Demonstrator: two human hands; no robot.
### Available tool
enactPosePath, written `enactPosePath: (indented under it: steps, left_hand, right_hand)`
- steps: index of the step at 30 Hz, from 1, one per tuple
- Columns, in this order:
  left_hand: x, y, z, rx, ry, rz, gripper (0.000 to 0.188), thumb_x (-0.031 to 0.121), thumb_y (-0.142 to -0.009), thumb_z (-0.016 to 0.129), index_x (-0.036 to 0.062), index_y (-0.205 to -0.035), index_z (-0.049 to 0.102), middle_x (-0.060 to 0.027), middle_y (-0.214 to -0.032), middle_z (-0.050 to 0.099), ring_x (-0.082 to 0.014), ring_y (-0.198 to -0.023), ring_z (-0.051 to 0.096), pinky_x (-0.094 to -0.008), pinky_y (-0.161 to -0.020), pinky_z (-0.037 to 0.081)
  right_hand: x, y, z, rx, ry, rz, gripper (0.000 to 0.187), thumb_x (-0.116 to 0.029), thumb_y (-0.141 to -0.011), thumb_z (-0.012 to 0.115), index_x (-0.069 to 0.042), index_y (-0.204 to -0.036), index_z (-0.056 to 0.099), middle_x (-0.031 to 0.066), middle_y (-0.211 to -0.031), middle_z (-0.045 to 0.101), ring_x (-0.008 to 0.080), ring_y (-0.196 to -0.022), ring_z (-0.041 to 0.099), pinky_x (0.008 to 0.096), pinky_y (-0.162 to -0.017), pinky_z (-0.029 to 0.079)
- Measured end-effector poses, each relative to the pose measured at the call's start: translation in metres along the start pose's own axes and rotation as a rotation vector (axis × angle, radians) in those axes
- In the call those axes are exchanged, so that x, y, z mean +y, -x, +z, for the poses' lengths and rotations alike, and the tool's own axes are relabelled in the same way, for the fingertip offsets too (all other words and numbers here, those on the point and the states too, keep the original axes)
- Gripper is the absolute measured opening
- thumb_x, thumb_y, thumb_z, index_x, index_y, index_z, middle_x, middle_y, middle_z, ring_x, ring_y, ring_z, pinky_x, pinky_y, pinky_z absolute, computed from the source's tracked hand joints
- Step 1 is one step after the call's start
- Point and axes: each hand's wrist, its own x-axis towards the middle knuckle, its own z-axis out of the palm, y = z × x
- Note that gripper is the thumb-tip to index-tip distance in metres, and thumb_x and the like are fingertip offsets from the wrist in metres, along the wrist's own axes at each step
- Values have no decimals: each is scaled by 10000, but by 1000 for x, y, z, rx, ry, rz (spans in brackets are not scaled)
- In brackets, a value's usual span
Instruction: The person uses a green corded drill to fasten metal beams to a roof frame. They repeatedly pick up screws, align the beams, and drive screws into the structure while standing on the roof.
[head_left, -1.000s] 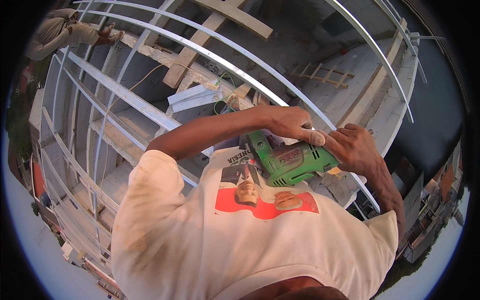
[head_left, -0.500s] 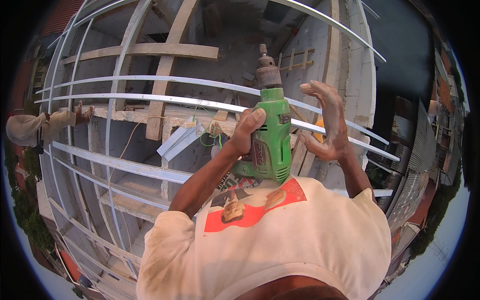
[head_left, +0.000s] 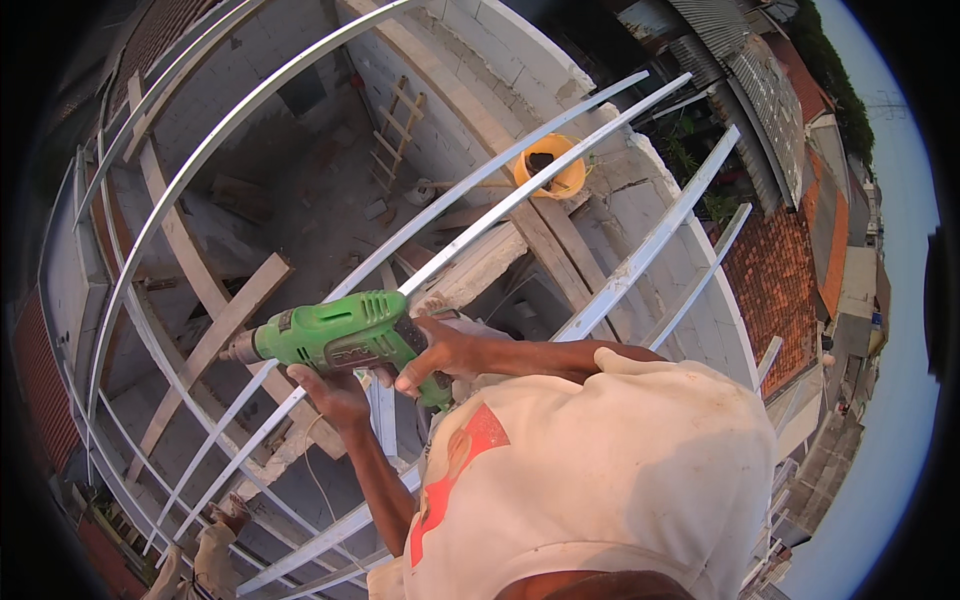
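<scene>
The right hand grasps the green drill, whose nose points between 8 and 9 o'clock, and the nearer-to-nose left hand lies at its 6 o'clock, grip unclear.

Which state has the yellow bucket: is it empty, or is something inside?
Not empty: dark material shows inside the yellow bucket. How full it is, I cannot tell; a metal bar partly covers it.

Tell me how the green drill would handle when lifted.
The drill is probably rigid, as it looks hard-shelled. It may feel nose-heavy, with a metal chuck at the front. Its handle angles off the body, so it could twist in one hand.
</scene>
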Motion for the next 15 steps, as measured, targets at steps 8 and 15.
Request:
enactPosePath:
  steps: [8, 15]
  left_hand:
    - [-54, 8, -117, -35, 48, -456, 488, 283, -1093, 617, -55, -1437, 551, 18, -891, 504, -83, -779, 472, -249, -671, 401]
    - [-90, -10, -122, 21, -13, -484, 437, 294, -1093, 683, -47, -1356, 608, -5, -847, 595, -45, -658, 463, -210, -570, 372]
  right_hand:
    - [-29, 31, -25, 136, 264, -26, 434, -2, -790, 825, 23, -1188, 653, 78, -950, 716, 146, -715, 658, 309, -635, 545]
    - [-62, 49, -46, 284, 520, 156, 533, -78, -738, 850, 18, -1219, 643, 70, -974, 709, 137, -733, 654, 299, -652, 539]
